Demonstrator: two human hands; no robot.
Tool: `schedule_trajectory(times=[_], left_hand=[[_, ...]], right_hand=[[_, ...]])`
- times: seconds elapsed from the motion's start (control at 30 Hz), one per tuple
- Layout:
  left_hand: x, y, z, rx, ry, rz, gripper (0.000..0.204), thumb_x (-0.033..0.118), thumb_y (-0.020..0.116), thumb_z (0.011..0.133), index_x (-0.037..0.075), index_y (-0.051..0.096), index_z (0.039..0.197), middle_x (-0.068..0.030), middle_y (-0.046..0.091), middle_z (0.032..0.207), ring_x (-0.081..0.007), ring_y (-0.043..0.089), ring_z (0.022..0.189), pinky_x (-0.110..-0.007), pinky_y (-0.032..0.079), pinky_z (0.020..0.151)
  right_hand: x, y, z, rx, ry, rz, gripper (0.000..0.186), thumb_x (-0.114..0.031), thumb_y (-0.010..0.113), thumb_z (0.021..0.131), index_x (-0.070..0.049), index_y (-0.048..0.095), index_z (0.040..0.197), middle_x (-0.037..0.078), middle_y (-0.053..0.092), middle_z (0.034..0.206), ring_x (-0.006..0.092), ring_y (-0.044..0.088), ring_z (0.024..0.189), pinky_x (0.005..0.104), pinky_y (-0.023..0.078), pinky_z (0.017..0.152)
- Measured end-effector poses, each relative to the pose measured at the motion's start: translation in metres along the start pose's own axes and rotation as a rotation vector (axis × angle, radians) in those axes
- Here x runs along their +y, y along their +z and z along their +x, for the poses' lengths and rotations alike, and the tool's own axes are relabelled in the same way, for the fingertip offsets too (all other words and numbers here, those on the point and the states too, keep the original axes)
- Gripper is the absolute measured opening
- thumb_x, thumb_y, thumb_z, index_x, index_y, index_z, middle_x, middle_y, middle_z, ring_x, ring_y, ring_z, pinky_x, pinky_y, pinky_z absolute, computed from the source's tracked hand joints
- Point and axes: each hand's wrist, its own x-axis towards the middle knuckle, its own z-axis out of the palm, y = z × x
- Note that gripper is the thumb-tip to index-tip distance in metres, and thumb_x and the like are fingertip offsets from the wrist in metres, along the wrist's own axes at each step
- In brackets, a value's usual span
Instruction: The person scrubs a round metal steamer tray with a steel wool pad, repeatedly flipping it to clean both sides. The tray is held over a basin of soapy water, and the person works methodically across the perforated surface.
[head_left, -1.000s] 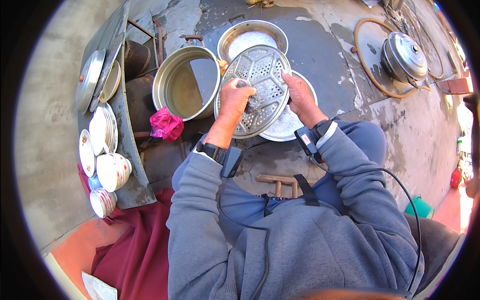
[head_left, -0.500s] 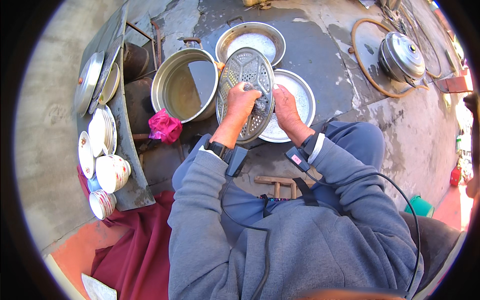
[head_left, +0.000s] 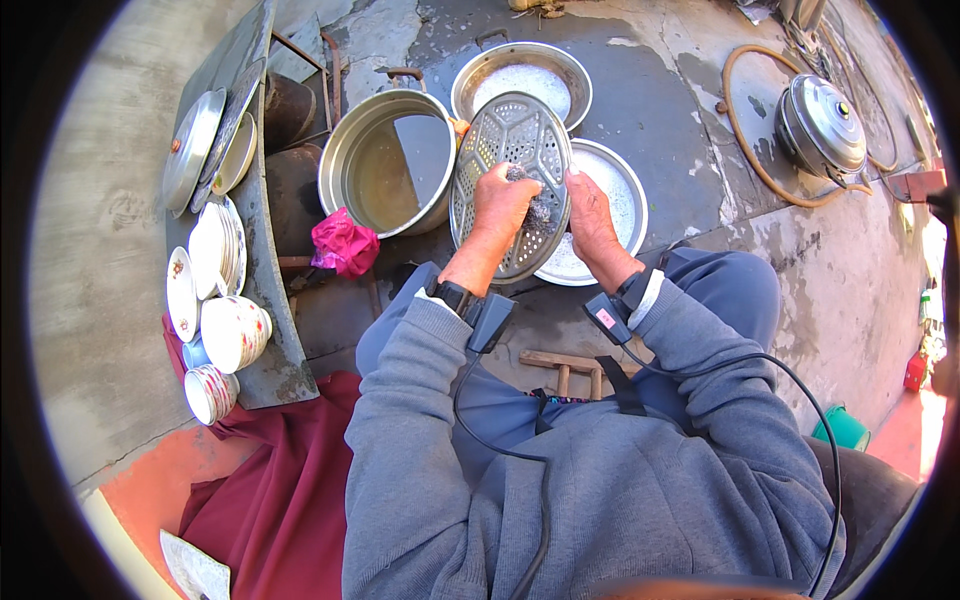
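A round metal steamer plate (head_left: 480, 165) full of holes is held tilted up in front of me. My right hand (head_left: 598, 220) grips its right edge, thumb along the rim. My left hand (head_left: 500, 208) is closed on a grey steel wool scrubber (head_left: 538, 214) and presses it against the plate's face. Just behind and to the right of the plate sits a basin (head_left: 625, 205) of white suds, partly covered by it. A second pan (head_left: 573, 72) with suds stands farther back. To the left is a large pot (head_left: 345, 170) of cloudy water.
Stacked plates (head_left: 210, 245), patterned bowls (head_left: 233, 333) and lids (head_left: 192, 150) rest on a slab at the left. A pink cloth or bag (head_left: 343, 244) lies by the pot. A lidded pot (head_left: 820, 125) and brown hose (head_left: 735, 110) are at the far right.
My left hand and the scrubber stay on the plate with only a slight shift. The whole view has moved a little, so everything sits slightly farther right.
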Motion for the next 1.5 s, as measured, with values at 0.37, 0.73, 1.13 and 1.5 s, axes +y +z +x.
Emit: schedule_trajectory(times=[0.37,0.73,1.13,1.5], left_hand=[[0.005,-0.003,-0.004,0.029,0.050,0.069,0.018,0.007,0.074,0.074,-0.001,0.068,0.089,-0.0034,0.066,0.078,-0.0114,0.060,0.068,-0.030,0.047,0.061],[0.003,0.000,-0.004,0.043,0.025,0.090,0.022,0.008,0.073,0.072,-0.001,0.068,0.092,-0.0062,0.067,0.081,-0.0145,0.062,0.074,-0.031,0.049,0.067],[0.009,0.011,0.016,0.026,0.126,0.248,0.041,0.013,0.068,0.071,-0.002,0.067,0.109,-0.0183,0.071,0.094,-0.0280,0.068,0.088,-0.037,0.052,0.081],[0.016,0.028,0.127,0.096,0.574,0.554,0.037,0.013,0.072,0.075,0.005,0.071,0.111,-0.0135,0.073,0.092,-0.0217,0.069,0.081,-0.034,0.054,0.078]], right_hand=[[-0.012,-0.005,0.015,0.111,-0.064,-0.355,0.038,-0.032,0.055,0.100,0.003,0.069,0.104,0.009,0.067,0.087,0.0160,0.058,0.084,0.0341,0.048,0.081],[-0.012,-0.025,0.035,0.168,-0.054,-0.267,0.032,-0.029,0.058,0.099,0.001,0.069,0.098,0.003,0.063,0.085,0.0111,0.052,0.080,0.0306,0.045,0.074],[-0.001,-0.023,0.033,0.094,-0.073,-0.052,0.040,-0.038,0.054,0.104,0.000,0.066,0.109,0.004,0.065,0.097,0.0112,0.055,0.090,0.0286,0.046,0.083],[-0.011,-0.019,0.038,0.078,-0.080,-0.182,0.054,-0.042,0.051,0.105,0.003,0.058,0.132,0.010,0.064,0.122,0.0161,0.056,0.113,0.0310,0.042,0.101]])
